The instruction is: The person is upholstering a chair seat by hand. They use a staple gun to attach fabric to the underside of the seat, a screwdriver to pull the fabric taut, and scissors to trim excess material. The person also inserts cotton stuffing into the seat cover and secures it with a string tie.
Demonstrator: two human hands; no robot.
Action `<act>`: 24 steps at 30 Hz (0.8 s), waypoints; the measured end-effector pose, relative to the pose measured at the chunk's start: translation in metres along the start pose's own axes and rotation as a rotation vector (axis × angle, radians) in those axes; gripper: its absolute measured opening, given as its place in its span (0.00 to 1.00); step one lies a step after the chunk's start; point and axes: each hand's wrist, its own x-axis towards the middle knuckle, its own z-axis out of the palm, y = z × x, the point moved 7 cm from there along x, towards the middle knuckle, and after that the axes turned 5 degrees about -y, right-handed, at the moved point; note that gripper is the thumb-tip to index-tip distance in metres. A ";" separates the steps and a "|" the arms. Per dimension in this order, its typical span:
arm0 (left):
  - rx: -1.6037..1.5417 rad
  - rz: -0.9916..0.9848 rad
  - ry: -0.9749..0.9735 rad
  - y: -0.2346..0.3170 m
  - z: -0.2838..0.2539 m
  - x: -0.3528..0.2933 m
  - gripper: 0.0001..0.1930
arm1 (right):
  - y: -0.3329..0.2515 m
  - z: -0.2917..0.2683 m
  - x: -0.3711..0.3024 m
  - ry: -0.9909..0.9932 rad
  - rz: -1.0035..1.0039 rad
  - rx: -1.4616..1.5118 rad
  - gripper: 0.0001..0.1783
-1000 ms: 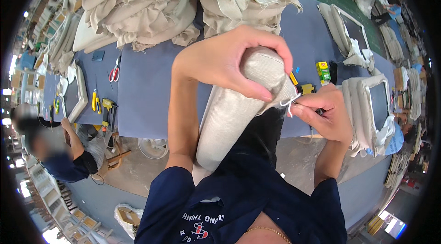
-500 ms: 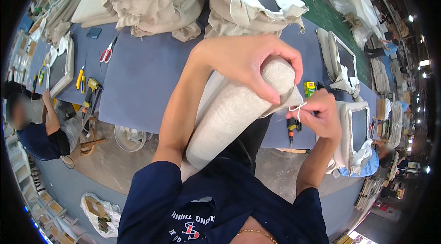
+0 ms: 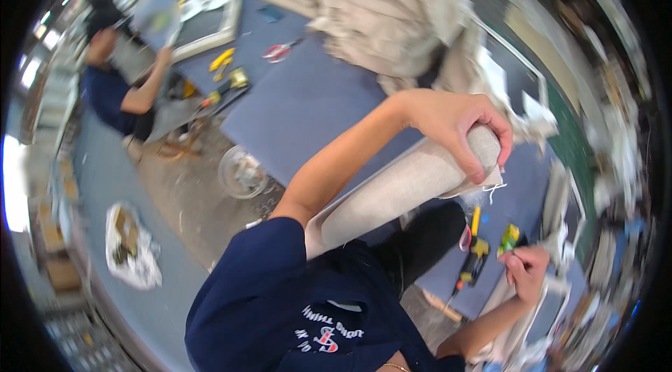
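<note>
A long, padded piece covered in beige woven fabric point(image 3: 399, 193) slants across my lap, its rounded end up and to the right. My left hand point(image 3: 465, 127) is closed around that rounded end, thumb on the near side and fingers curled over the far side. White thread point(image 3: 494, 191) trails from the fabric edge just below this grip. Away to the lower right, my right hand point(image 3: 526, 270) has its fingers curled together; whatever they pinch is too small or blurred to make out. A small yellow-green box point(image 3: 509, 236) appears just beyond its fingertips.
A drill point(image 3: 474, 260) lies on the blue-grey table point(image 3: 308, 92) between my knee and right hand. Beige fabric point(image 3: 385, 22) is piled at the back. Red-handled scissors point(image 3: 278, 52) lie farther left. Another person point(image 3: 115, 85) sits at left, near a clear tub point(image 3: 242, 172).
My right hand has drawn away from the fabric edge, down and to the right. My left hand keeps its hold on the padded piece. The whole view has turned and blurred.
</note>
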 end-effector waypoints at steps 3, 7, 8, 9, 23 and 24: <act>0.268 -0.125 0.490 0.010 -0.023 -0.058 0.29 | 0.036 0.006 0.026 0.241 0.004 0.216 0.18; 0.653 -0.397 1.121 0.043 0.000 -0.137 0.42 | 0.038 0.045 0.115 0.376 -0.098 0.307 0.14; 0.640 -0.461 1.169 0.045 0.006 -0.149 0.43 | 0.037 0.057 0.134 0.328 -0.099 0.359 0.15; 0.618 -0.518 1.214 0.048 0.013 -0.158 0.43 | 0.049 0.062 0.146 0.344 -0.106 0.444 0.14; 0.685 -0.443 1.029 0.057 0.144 -0.148 0.55 | 0.325 0.134 0.204 0.843 0.235 0.727 0.17; 0.670 -0.443 1.013 0.057 0.141 -0.147 0.55 | 0.326 0.134 0.197 0.852 0.245 0.732 0.17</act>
